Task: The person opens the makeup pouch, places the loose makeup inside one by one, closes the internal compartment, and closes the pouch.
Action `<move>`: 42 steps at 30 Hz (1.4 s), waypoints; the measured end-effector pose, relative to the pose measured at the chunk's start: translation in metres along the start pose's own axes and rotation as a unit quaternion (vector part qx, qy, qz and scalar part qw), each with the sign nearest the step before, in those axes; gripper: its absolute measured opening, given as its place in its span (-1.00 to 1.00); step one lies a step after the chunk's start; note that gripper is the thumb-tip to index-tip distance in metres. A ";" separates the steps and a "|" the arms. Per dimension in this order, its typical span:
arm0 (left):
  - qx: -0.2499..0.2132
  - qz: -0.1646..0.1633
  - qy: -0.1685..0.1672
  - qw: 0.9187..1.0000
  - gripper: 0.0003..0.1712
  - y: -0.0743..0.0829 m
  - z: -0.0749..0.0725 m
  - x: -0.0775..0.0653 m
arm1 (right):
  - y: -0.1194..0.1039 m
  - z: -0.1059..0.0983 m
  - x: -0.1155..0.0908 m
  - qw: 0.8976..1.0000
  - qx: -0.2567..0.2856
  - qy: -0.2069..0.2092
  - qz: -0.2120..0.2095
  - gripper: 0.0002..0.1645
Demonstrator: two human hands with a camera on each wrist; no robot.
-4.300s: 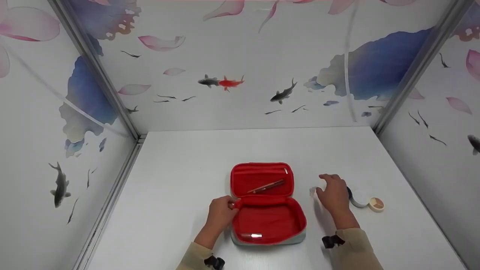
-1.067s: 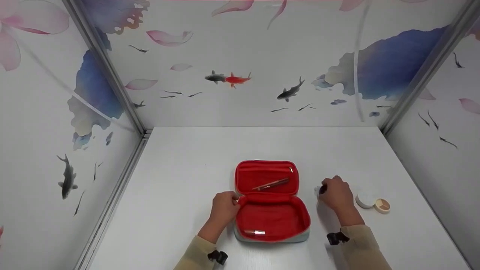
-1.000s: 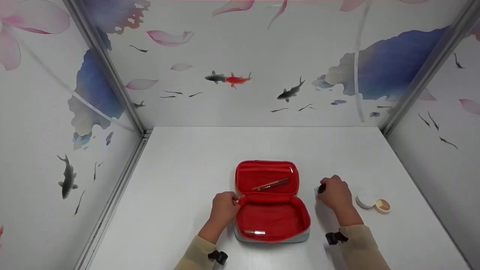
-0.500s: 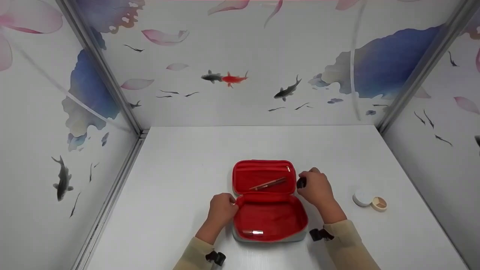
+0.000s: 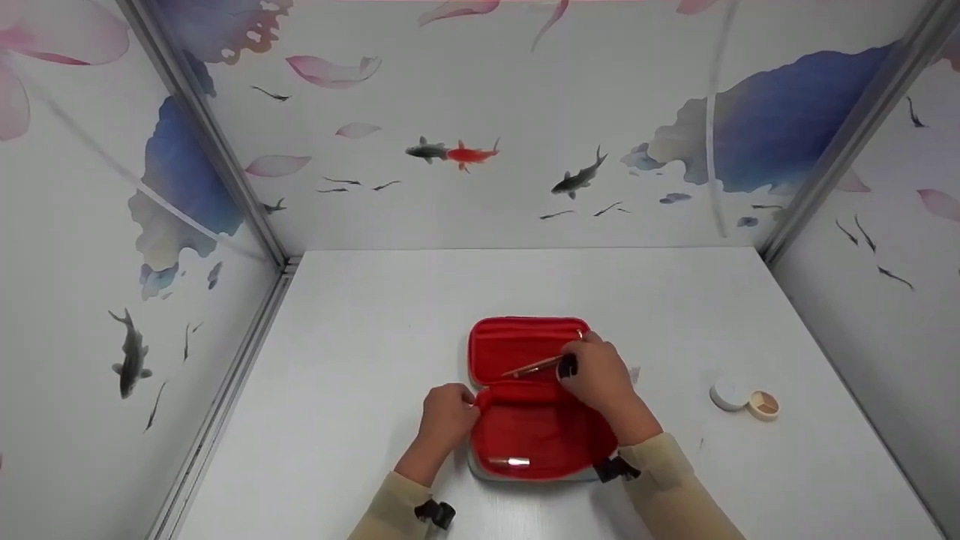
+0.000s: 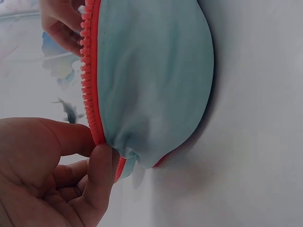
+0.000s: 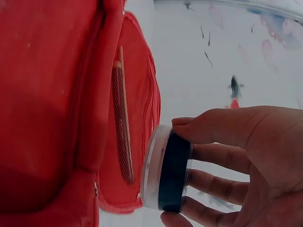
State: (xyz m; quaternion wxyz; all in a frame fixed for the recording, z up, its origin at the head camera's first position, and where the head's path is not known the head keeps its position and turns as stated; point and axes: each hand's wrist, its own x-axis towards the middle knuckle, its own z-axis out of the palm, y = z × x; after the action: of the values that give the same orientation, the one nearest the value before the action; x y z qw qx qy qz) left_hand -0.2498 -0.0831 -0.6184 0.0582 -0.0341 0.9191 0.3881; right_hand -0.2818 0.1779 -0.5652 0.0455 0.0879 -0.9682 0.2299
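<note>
In the head view, the red-lined case (image 5: 525, 431) lies unfolded on the white table (image 5: 375, 322), its lid (image 5: 495, 349) turned away from the person. Its left rim, near the fold, is pinched by the left hand (image 5: 448, 414), probably so that the case is kept steady. A round jar (image 5: 568, 366) is held by the right hand (image 5: 600, 375) over the right side of the case, near the fold. Slim pencils (image 5: 532, 367) are seen in the lid, just left of the right fingertips. A brush-like piece (image 5: 510, 463) lies in the case, nearer the person than the left fingertips. An uncovered compact (image 5: 763, 405) is left well to the right of the right fingers.

In the left wrist view, the red zip edge (image 6: 87, 90) is nipped between thumb and forefinger; the pale green fabric (image 6: 156, 80) is puckered just beside them.

In the right wrist view, the jar is gripped by its rim, with the fingers slightly spread around it, presumably so that its flat face is left free. A broad black band is shown on the palm side, a whitish band and clear edge farther from the palm.
</note>
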 end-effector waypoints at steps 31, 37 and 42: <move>-0.010 0.021 0.009 1.000 -0.89 0.000 0.000 0.001 | -0.070 0.047 -0.009 0.992 -0.028 -0.111 -0.049 -0.45; -0.020 0.018 0.010 1.000 -0.89 -0.001 0.000 -0.001 | -0.074 0.054 -0.009 0.990 -0.025 -0.125 -0.062 -0.46; -0.022 0.028 0.016 0.999 -0.88 -0.003 0.000 -0.001 | -0.077 0.059 -0.010 0.989 -0.020 -0.122 -0.078 -0.40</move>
State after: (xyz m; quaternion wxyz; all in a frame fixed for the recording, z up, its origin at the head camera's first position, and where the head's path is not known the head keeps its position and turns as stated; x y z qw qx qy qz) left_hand -0.2489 -0.0854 -0.6201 0.0313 -0.0157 0.9118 0.4092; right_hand -0.2600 0.0849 -0.5849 -0.0529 0.1899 -0.9610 0.1938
